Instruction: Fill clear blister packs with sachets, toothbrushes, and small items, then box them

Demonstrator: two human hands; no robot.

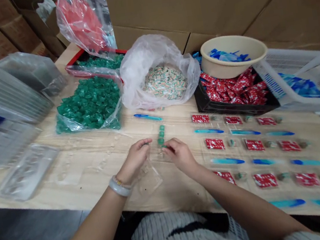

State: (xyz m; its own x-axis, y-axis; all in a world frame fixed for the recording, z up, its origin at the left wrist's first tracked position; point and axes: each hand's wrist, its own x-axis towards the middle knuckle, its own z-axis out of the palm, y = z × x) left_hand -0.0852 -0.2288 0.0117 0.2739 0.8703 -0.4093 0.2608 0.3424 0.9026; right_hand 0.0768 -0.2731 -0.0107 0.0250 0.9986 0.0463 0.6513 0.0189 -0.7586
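1. Left hand (136,159) is over the tabletop (185,190) with thumb and fingertips bunched together – can't tell if that grip has anything in it, whatever's dark at the tips is too small
2. Right hand (181,157) is just across from it, thumb and fingers drawn in at the near end of a row of green pieces (161,140); can't tell if the grip actually has one
3. That green row sits between the two hands, running away from the person, with a blue pen-like stick (147,117) just past its far end
4. Clear plastic (155,181) lies by the left wrist
5. Farther back on the left there's a big heap of green lumps (88,102) in a clear bag, beside a whitish bag (133,82) of small pale pieces
6. Off to the right – red patterned packets (214,144) in rows, blue sticks (227,161) between them
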